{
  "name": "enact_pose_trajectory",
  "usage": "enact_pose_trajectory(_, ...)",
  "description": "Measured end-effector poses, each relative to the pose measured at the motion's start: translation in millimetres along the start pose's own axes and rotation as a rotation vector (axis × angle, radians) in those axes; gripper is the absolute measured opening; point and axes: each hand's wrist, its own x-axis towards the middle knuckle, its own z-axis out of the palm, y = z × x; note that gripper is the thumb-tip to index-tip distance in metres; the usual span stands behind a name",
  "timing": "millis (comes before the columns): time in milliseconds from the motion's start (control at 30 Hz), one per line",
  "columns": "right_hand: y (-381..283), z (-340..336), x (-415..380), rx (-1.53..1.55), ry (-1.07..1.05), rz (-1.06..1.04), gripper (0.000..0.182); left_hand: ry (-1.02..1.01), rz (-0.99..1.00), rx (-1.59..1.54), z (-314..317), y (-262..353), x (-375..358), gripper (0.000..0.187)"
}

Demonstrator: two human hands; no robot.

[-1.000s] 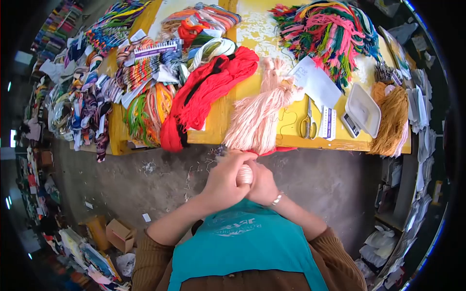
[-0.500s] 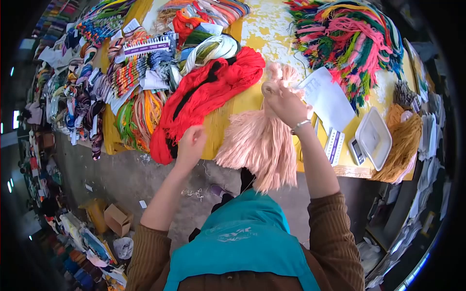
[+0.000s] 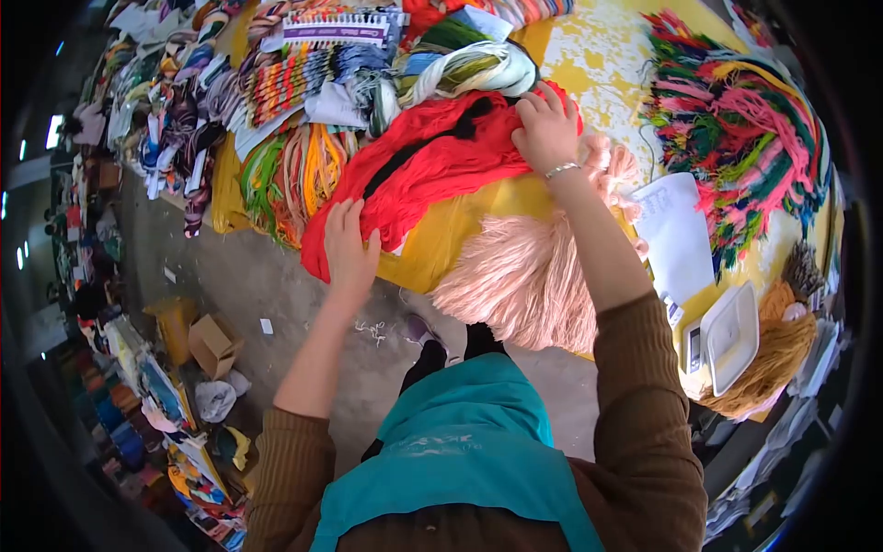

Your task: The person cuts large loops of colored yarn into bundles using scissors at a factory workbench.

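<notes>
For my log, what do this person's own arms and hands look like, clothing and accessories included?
Both the left hand and the right hand are ungloved. The left sleeve and right sleeve are brown with a ribbed texture, ending well short of the wrists. A thin, pale, silvery bracelet circles the right wrist; none shows on the left.

The purple band (image 3: 336,32) on the white thread card (image 3: 391,18) appears to read "Cross Stitch", its remaining words too small to make out. Pale lettering and a logo on the teal apron (image 3: 478,497) are blurred; faint handwriting on the white paper sheet (image 3: 676,225) is illegible.
</notes>
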Motion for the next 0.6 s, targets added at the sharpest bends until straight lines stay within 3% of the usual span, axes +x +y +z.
enact_pose_trajectory(100,-25.2,-47.7,6.6,0.028,0.038,-0.154,0.027,-0.001,0.035,-0.050,-4.7,6.9,16.4,0.061)
enact_pose_trajectory(167,-52.1,-83.9,6.4,0.312,0.102,-0.278,0.027,0.012,0.052,-0.089,-10.0,25.8,26.8,0.070)
enact_pose_trajectory(233,-95.8,-111.9,3.8,0.459,0.115,-0.379,0.029,0.049,0.139,-0.343,-19.5,52.9,34.3,0.078)
enact_pose_trajectory(267,-114.2,-121.2,-2.3,0.528,0.059,-0.417,0.035,0.122,0.187,-0.373,-27.1,68.5,38.5,0.078)
enact_pose_trajectory(300,-134.9,-126.4,-7.6,0.560,-0.024,-0.414,0.038,0.121,0.143,-0.610,-26.5,73.5,36.7,0.072)
enact_pose_trajectory(333,-151.4,-133.3,-7.1,0.655,0.011,-0.399,0.037,0.114,0.095,-0.844,-26.4,76.8,33.0,0.067)
enact_pose_trajectory(367,-161.4,-139.6,-5.2,0.752,0.049,-0.382,0.037,0.051,0.034,-0.833,-25.5,64.7,27.0,0.050)
enact_pose_trajectory(433,-158.3,-137.8,-7.5,1.034,-0.027,-0.107,0.034,0.124,0.091,-0.767,-42.0,40.6,30.4,0.038)
enact_pose_trajectory(467,-147.7,-127.6,-14.3,1.121,-0.055,0.071,0.034,0.156,-0.145,-0.967,-53.3,31.4,27.3,0.031)
enact_pose_trajectory(500,-126.7,-108.0,-20.8,1.049,-0.098,0.141,0.040,0.183,-0.390,-1.159,-67.7,24.3,24.6,0.025)
enact_pose_trajectory(567,-79.4,-65.3,-41.5,0.494,-0.326,0.128,0.048,0.194,-0.418,-1.024,-112.1,13.3,33.7,0.023)
enact_pose_trajectory(600,-61.5,-41.5,-55.2,0.330,-0.335,0.095,0.049,0.197,-0.364,-1.019,-121.0,-6.4,38.9,0.023)
